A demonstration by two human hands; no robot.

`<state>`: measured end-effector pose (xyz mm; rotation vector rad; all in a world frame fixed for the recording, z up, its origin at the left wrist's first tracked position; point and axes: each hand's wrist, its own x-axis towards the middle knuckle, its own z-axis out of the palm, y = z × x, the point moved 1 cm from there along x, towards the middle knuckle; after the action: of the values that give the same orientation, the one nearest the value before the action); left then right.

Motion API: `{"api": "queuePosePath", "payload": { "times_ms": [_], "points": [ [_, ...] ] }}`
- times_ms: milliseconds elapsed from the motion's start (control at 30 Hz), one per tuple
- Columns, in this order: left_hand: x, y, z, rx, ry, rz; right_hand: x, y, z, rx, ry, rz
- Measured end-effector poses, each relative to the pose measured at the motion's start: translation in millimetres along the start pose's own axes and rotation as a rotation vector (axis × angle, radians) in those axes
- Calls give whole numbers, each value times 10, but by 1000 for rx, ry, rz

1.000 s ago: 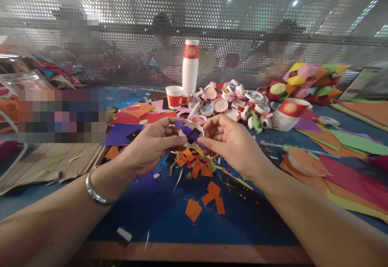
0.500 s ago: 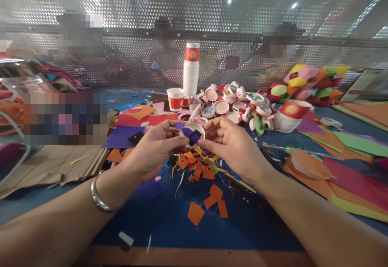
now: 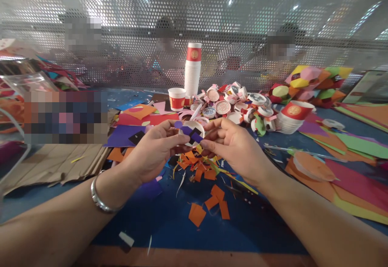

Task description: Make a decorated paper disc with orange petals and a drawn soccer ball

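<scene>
A shallow white paper cup piece [image 3: 199,127] is held up in front of me, over the table. Purple paper [image 3: 186,130] and a small black paper piece [image 3: 191,141] lie across its opening. My left hand [image 3: 153,148] is closed on the cup piece from the left, its thumb pressing near the purple paper. From the other side my right hand [image 3: 235,144] closes with thumb and fingers at the end of a short purple strip [image 3: 197,137] and at the cup piece's right edge. Fingers partly hide the underside.
Orange paper scraps [image 3: 197,214] lie on the blue table [image 3: 157,226]. Behind are a tall cup stack [image 3: 192,77], a single cup [image 3: 177,99] and a heap of cut cup pieces [image 3: 222,107]. Cardboard [image 3: 54,164] lies left, coloured sheets [image 3: 351,178] right. A perforated screen [image 3: 212,12] stands behind.
My right thumb has shifted slightly right along the purple strip, and more of that strip shows. The whole view has moved a little; both hands keep their hold.
</scene>
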<state>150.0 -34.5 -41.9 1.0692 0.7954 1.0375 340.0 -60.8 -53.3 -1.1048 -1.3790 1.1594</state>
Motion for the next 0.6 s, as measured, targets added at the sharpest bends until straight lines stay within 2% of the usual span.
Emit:
{"api": "queuePosePath", "payload": {
  "times_ms": [267,600],
  "points": [
    [-7,-7,-3,13,-22,5,-17,-31,8,25,-9,41],
    [-2,-17,3,15,3,32,-20,-23,-6,-7,9,-2]
  ]
}}
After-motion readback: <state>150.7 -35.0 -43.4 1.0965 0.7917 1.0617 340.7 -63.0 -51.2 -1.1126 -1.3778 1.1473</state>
